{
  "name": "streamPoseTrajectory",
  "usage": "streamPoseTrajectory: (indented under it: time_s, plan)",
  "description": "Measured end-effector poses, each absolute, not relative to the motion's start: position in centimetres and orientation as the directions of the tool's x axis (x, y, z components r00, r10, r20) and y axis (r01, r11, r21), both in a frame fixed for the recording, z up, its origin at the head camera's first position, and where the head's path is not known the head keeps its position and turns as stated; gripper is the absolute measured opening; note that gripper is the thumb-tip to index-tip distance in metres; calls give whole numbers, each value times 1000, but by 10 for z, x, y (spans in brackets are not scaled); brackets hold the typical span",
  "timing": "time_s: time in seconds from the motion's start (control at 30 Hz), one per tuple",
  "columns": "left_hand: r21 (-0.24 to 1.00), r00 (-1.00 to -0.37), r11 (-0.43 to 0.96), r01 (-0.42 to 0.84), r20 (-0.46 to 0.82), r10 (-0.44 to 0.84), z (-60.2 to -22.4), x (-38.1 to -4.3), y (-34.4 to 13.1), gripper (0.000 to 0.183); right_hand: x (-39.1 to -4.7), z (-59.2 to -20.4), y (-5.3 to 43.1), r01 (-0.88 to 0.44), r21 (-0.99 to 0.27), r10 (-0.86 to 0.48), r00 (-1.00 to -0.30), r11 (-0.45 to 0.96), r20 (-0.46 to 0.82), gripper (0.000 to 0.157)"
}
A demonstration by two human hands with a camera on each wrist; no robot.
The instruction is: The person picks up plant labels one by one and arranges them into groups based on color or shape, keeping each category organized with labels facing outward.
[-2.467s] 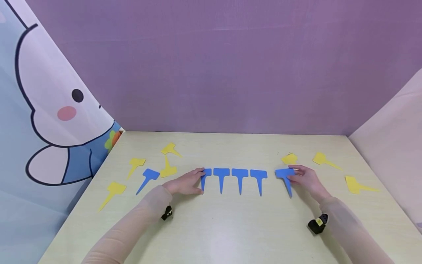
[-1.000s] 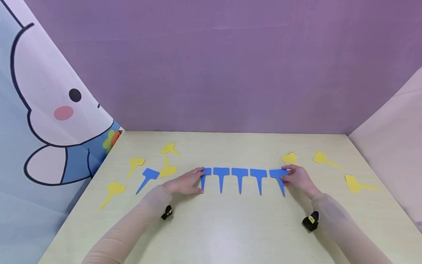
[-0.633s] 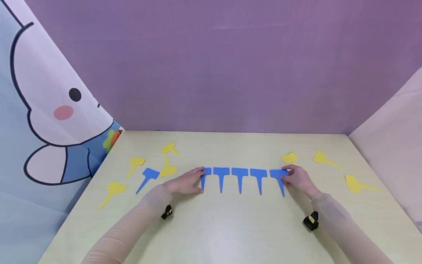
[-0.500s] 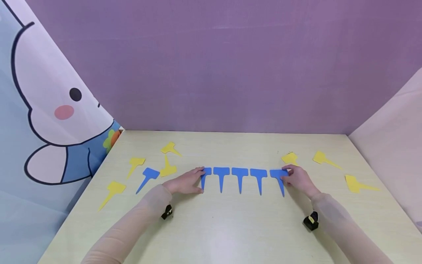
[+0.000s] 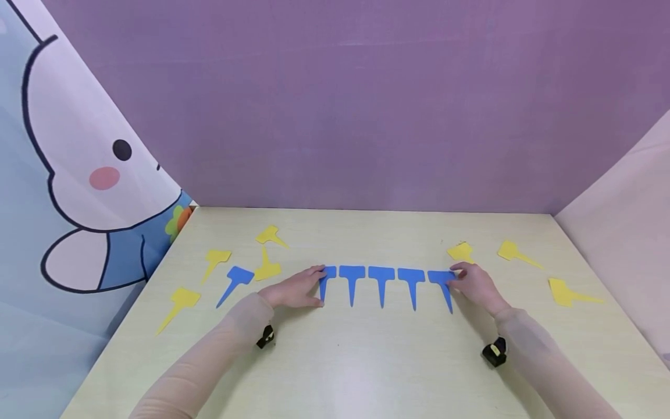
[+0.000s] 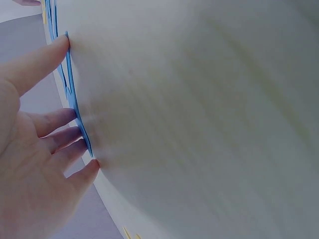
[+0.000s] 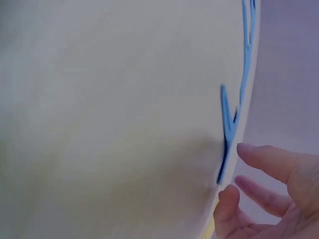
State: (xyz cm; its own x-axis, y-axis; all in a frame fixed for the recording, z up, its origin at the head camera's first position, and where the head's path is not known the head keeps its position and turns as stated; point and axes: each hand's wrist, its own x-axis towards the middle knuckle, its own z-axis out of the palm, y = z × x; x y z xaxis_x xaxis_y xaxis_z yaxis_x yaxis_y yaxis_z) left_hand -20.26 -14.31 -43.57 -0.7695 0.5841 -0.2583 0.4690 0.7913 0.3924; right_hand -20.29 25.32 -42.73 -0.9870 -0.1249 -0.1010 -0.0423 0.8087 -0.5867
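Several blue T-shaped plant labels lie in a row on the table, heads away from me and stems toward me. My left hand rests at the leftmost label; in the left wrist view its thumb touches the stem and the fairly straight fingers touch the head of that label. At the row's right end, my right hand is beside the slightly slanted rightmost label. The right wrist view shows the thumb and fingers spread and just off this label. Between them lie three more labels.
Another blue label lies slanted left of the row. Several yellow labels are scattered left, including one, and right, including one. A purple cloth stands behind the table.
My right hand has slid the rightmost label left to the end of the row, then its fingers have come off it. The left hand has kept its place.
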Motion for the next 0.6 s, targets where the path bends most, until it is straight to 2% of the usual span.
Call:
streamPoseTrajectory:
  time_s: [0.3,0.6]
  plan:
    - [394,-769,792,467,-262,584,-433,-201,-143,72,-198,-416,260,-123,-595,-186,-981,794,-47,39]
    - [399,-770,792,462,-264,582,-435,-201,-144,72,-197,-418,265,-209,-637,-284,-959,742,-18,30]
